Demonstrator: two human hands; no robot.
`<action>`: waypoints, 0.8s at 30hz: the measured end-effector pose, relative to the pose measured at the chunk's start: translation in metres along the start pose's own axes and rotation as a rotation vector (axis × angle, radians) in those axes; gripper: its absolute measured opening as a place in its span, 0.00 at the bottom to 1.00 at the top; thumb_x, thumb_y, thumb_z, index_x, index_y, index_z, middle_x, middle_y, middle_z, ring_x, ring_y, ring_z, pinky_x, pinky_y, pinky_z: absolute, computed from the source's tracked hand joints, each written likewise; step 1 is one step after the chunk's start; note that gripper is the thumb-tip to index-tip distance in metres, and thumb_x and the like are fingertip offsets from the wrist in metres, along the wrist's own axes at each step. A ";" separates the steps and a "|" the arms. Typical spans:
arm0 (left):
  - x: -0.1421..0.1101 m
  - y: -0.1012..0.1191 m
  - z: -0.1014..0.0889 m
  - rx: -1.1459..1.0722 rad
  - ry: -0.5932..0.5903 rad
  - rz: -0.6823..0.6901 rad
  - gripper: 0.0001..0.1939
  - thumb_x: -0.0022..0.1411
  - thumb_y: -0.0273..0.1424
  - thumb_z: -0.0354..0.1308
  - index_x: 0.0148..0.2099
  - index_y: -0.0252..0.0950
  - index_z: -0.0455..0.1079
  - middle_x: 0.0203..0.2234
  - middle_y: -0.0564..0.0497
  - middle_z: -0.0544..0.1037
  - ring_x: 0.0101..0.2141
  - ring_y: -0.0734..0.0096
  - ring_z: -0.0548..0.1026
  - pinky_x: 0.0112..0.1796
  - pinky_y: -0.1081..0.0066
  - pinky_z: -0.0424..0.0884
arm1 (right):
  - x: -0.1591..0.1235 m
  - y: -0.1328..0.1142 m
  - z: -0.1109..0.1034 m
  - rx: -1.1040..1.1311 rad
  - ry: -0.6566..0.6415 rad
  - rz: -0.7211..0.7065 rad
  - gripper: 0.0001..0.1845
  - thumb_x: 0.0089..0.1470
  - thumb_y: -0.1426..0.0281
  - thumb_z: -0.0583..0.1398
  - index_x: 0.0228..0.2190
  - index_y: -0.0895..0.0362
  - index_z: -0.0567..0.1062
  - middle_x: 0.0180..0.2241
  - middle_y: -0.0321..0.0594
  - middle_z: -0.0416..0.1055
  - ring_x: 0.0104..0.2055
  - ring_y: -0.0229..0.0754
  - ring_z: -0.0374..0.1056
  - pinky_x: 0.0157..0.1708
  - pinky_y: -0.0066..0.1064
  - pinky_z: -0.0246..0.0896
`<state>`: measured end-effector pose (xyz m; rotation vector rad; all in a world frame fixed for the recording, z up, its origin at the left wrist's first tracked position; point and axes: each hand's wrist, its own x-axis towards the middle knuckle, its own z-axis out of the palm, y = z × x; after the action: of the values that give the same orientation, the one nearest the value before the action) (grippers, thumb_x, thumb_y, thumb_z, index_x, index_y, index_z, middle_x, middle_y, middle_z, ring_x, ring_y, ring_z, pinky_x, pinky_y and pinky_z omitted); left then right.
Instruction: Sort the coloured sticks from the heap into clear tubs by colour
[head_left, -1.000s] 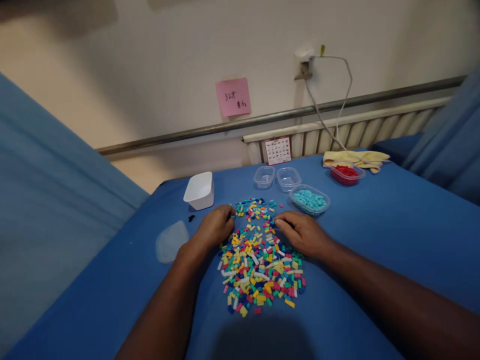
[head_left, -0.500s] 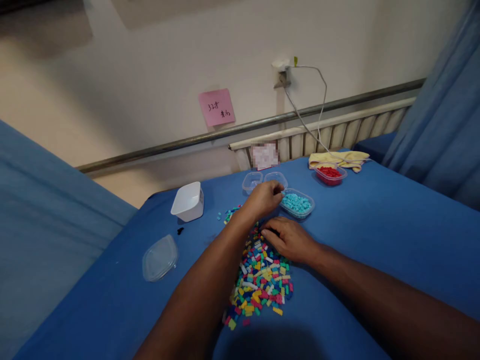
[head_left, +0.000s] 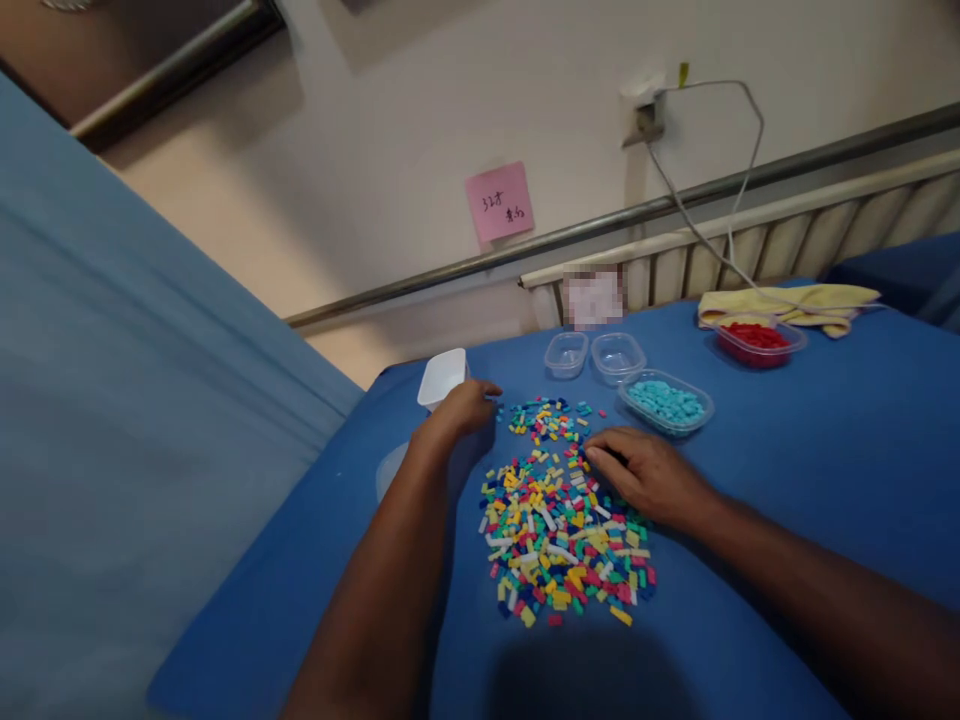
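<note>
A spread of small multicoloured toy bricks (head_left: 555,520) covers the middle of the blue cloth, with a smaller cluster (head_left: 551,420) behind it. My left hand (head_left: 466,405) reaches past the left of that cluster, fingers stretched out beside a few loose blue bricks (head_left: 500,411). At the right edge of the spread, my right hand (head_left: 652,475) rests with thumb and forefinger drawn together over the bricks. Whatever its fingertips hold is hidden. Behind that hand stands a clear tub of light-blue bricks (head_left: 666,402).
A white tub (head_left: 442,376) stands beyond my left hand, and a clear lid (head_left: 388,470) is partly covered by my left forearm. Two clear tubs (head_left: 566,355) sit at the back. Red pieces fill another tub (head_left: 757,340) by a yellow cloth (head_left: 787,305). A cable (head_left: 697,235) hangs from the socket.
My left hand has gone from the edge of the light-blue tub leftward to beside the white tub. My right hand stays at the bricks' right edge. The whole view has shifted.
</note>
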<state>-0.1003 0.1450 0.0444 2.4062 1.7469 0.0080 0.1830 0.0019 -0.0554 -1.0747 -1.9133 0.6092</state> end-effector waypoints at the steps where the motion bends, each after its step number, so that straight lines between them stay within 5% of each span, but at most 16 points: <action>1: -0.004 -0.006 0.005 -0.003 -0.023 0.010 0.24 0.62 0.21 0.57 0.59 0.34 0.81 0.54 0.41 0.84 0.54 0.55 0.81 0.54 0.67 0.74 | 0.000 -0.001 0.000 -0.003 -0.002 0.009 0.15 0.74 0.62 0.56 0.40 0.52 0.80 0.39 0.41 0.81 0.42 0.48 0.76 0.45 0.40 0.67; 9: -0.014 0.003 0.036 0.019 -0.020 0.023 0.17 0.61 0.22 0.57 0.48 0.38 0.84 0.46 0.43 0.86 0.45 0.56 0.82 0.47 0.67 0.73 | -0.003 -0.001 0.000 -0.029 -0.004 0.051 0.16 0.73 0.60 0.55 0.38 0.52 0.79 0.37 0.40 0.80 0.40 0.47 0.75 0.42 0.41 0.67; 18: -0.017 0.004 0.031 0.028 0.007 0.003 0.09 0.64 0.25 0.58 0.40 0.35 0.81 0.35 0.42 0.84 0.34 0.58 0.78 0.36 0.66 0.67 | 0.000 -0.003 -0.002 -0.042 -0.001 0.027 0.14 0.73 0.62 0.55 0.39 0.52 0.79 0.37 0.41 0.80 0.40 0.47 0.75 0.43 0.41 0.67; 24: -0.013 0.056 0.015 -0.275 0.017 0.103 0.08 0.67 0.31 0.60 0.40 0.35 0.80 0.29 0.51 0.82 0.31 0.65 0.78 0.31 0.70 0.65 | 0.008 -0.004 -0.004 -0.052 0.018 -0.011 0.11 0.72 0.66 0.58 0.38 0.53 0.79 0.37 0.40 0.80 0.41 0.46 0.74 0.45 0.40 0.67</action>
<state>-0.0498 0.1137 0.0390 2.2956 1.5130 0.2644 0.1822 0.0067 -0.0466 -1.0977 -1.9277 0.5449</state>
